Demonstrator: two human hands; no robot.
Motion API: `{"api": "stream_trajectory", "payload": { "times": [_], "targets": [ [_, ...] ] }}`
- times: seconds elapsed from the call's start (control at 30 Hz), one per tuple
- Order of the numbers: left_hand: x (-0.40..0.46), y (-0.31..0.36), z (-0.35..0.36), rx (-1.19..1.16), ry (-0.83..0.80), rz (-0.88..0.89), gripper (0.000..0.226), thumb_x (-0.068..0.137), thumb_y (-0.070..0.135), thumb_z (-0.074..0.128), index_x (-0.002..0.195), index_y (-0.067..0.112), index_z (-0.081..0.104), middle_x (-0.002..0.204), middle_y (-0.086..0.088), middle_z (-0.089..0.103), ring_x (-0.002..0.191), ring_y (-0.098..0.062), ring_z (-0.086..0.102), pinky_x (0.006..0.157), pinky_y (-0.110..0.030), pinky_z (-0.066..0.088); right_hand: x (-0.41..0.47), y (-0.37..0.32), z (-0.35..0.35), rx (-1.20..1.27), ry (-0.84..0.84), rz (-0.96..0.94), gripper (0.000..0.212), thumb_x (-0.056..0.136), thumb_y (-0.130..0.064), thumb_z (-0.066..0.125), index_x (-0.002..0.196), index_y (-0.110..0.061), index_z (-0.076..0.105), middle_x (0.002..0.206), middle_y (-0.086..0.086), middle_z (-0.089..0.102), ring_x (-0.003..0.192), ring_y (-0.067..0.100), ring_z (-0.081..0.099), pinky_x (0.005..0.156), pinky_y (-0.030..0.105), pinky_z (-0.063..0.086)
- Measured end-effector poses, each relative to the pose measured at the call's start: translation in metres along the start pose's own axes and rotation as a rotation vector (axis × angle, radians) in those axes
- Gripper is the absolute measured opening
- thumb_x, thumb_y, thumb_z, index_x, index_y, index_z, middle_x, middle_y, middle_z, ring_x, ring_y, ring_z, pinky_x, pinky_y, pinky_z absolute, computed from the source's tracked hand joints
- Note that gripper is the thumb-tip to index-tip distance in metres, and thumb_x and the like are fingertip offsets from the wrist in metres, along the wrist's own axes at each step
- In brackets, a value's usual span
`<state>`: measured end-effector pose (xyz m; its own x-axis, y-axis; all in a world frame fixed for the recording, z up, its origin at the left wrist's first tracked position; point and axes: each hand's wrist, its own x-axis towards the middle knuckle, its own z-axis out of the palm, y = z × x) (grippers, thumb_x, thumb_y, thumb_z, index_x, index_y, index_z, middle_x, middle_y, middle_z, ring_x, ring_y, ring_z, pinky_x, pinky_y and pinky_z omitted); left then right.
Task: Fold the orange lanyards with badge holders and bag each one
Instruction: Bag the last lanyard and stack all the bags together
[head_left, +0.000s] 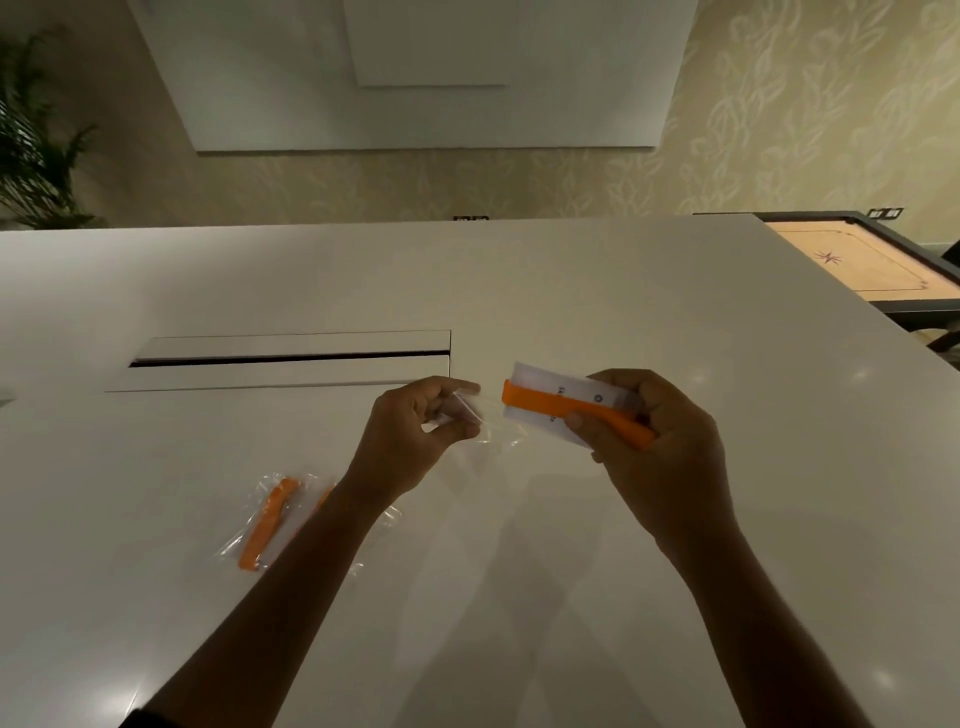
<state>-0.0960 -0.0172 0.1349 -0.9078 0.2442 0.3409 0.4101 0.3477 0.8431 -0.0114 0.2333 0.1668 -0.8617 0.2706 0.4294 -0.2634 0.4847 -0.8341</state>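
Right hand (660, 431) clamped on folded orange lanyard (571, 410) with badge holder (550, 389) above counter (571, 571), left hand (415, 431) pinching clear bag (478, 421) mouth; light, limp strap, stiff card, slippery film — best gripped across the fold, likely springy.
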Motion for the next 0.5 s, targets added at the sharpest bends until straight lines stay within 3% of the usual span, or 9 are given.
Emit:
{"api": "stream_trajectory", "payload": {
  "times": [0.1,0.3,0.4,0.5],
  "targets": [
    [-0.005,0.005,-0.009,0.002,-0.012,-0.01,0.033,0.082,0.01,0.086,0.113,0.017,0.077,0.089,0.008,0.081,0.092,-0.012,0.077,0.09,-0.02,0.057,0.001,-0.009,0.005,-0.044,-0.017,-0.096,0.029,0.086,-0.022,0.088,0.11,-0.026,0.073,0.096,-0.024,0.073,0.086,-0.003,0.07,0.068,0.003,0.049],
    [-0.011,0.012,-0.017,0.007,-0.011,0.0,0.032,0.082,0.009,0.086,0.111,0.017,0.078,0.09,0.008,0.082,0.092,-0.009,0.077,0.089,-0.021,0.059,0.0,-0.017,0.011,-0.104,-0.073,-0.178,0.029,0.086,-0.015,0.088,0.11,-0.019,0.074,0.095,-0.02,0.07,0.095,-0.002,0.066,0.071,0.004,0.051],
    [-0.012,0.014,-0.02,0.004,-0.011,0.003,0.03,0.08,0.011,0.087,0.109,0.017,0.078,0.094,0.008,0.082,0.094,-0.009,0.077,0.091,-0.023,0.059,-0.001,-0.023,0.012,-0.146,-0.106,-0.19,0.029,0.086,-0.019,0.089,0.111,-0.021,0.074,0.097,-0.018,0.072,0.093,0.0,0.067,0.071,0.011,0.056],
    [-0.013,0.015,-0.023,-0.029,-0.023,0.003,0.026,0.078,0.01,0.088,0.102,0.018,0.08,0.097,0.014,0.081,0.096,-0.005,0.076,0.09,-0.021,0.058,-0.001,-0.028,0.011,-0.176,-0.134,-0.166,0.028,0.086,-0.023,0.089,0.111,-0.023,0.075,0.096,-0.015,0.076,0.083,0.01,0.071,0.07,0.031,0.062]
  ]
}}
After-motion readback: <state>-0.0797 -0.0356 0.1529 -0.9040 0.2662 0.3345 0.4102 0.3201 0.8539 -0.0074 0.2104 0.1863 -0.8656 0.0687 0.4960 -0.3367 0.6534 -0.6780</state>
